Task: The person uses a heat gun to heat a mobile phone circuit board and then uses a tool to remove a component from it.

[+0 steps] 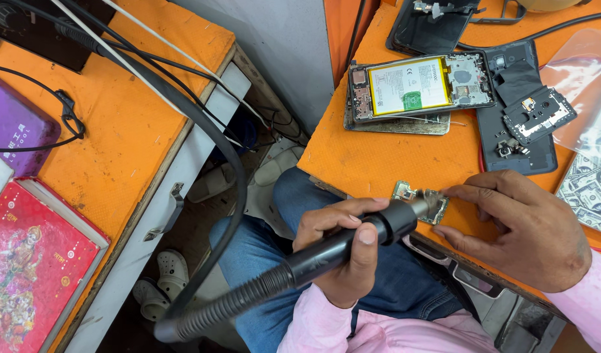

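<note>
My left hand (339,252) grips a black hot-air wand (352,238) with a ribbed hose; its metal nozzle points at a small metal circuit part (405,193) near the front edge of the orange bench (379,157). My right hand (519,229) rests on the bench just right of that part, fingertips touching its edge. Behind them lies an opened phone (421,86) with a yellow-framed battery showing.
A dark back cover with a loose board (526,121) lies right of the phone, next to a clear plastic bag (584,78). Another black phone shell (431,26) sits at the far edge. A second orange table (137,117) on the left holds cables, a purple case and a red book.
</note>
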